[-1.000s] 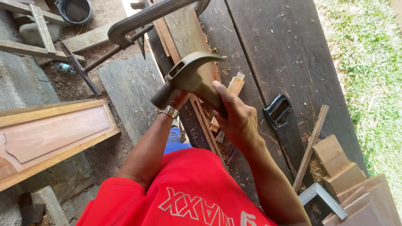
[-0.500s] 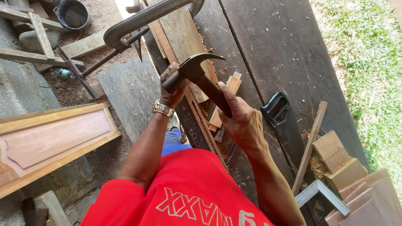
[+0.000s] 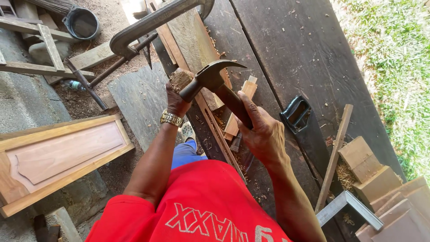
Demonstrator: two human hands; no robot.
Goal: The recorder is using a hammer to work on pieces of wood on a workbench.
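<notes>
Dark plank workbench (image 3: 291, 54), sawdust-strewn ground (image 3: 112, 18)

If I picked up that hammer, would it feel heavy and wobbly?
Probably top-heavy: the hammer has a thick metal head on a slimmer handle. It looks stiff, not floppy. The right hand grips it low on the handle, so the head would likely pull downward.

Large clamp (image 3: 156, 20) cut off by top edge; hammer (image 3: 215, 83) handle end hidden in right hand (image 3: 264, 134); steel square (image 3: 349, 208) and wood blocks (image 3: 371, 170) run off frame bottom right.
</notes>
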